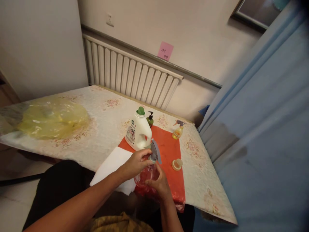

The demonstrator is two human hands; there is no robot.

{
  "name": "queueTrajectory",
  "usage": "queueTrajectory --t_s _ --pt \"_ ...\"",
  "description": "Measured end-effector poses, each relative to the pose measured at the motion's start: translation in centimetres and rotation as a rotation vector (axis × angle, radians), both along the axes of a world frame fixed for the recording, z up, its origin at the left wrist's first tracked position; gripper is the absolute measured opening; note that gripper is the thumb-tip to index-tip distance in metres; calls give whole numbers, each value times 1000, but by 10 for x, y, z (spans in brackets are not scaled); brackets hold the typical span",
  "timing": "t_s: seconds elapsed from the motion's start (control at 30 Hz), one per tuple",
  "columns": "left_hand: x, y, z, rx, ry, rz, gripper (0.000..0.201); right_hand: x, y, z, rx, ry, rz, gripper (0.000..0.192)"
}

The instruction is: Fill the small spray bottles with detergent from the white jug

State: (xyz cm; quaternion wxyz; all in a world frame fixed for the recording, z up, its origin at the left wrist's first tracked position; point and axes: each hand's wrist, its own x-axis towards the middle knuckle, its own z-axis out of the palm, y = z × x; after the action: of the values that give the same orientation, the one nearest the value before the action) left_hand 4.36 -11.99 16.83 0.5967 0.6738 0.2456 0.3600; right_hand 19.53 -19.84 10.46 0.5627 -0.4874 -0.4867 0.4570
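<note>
A: Head view: the person is sitting at a table (101, 129), and both hands are gripping a pink spray bottle (146, 174) right over the near edge of the red cloth (169, 151).

B: How are the hands sitting on it?

A: The left hand (135, 165) is reaching in from the side away from the curtain, and its fingers are curling round the bottle's neck just under the grey spray head (154, 150). The right hand (159, 184) is cupping the round body from below, on the near side, fingers closed against the plastic. Both are clamping the bottle; neither is lying open.

B: And what is standing around the red cloth?

A: A white jug (138, 130) with a green cap is standing on the cloth's far corner, just behind the spray bottle. A small green pump bottle (150, 119) is peeking out behind the jug. A yellow spray bottle (178, 130) is standing off the cloth's far edge, towards the blue curtain (265, 129). A small round cap (177, 164) is lying on the cloth, near the right hand but apart from it.

B: Anything on the other side?

A: A white sheet (113, 164) is lying beside the cloth, partly under the left forearm, and a yellow plastic bag (53, 117) is lying well away across the table. A radiator (127, 75) is running along the wall beyond the cloth, with a pink note (165, 51) stuck above it.
</note>
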Motion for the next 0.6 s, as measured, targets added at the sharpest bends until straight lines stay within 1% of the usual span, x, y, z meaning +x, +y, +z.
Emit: queueTrajectory --t_s 0.1,0.17,0.27,0.37,0.43,0.6 --pt "7 -1 -4 11 -23 98 22 -2 0 2 -7 5 -15 70" --pt "9 -3 -6 1 -38 128 24 -2 0 1 -26 -12 -33 70" --pt "10 -4 -6 -34 -52 97 24 -1 0 -3 -28 -5 -16 66" --pt "9 -4 -5 -29 -48 44 20 0 0 -7 -32 -8 -18 66" --pt "9 -5 -6 -14 -40 55 19 0 0 -7 -30 -15 -21 68" --pt "12 -11 -5 31 9 198 26 -5 1 -1 20 2 31 66"
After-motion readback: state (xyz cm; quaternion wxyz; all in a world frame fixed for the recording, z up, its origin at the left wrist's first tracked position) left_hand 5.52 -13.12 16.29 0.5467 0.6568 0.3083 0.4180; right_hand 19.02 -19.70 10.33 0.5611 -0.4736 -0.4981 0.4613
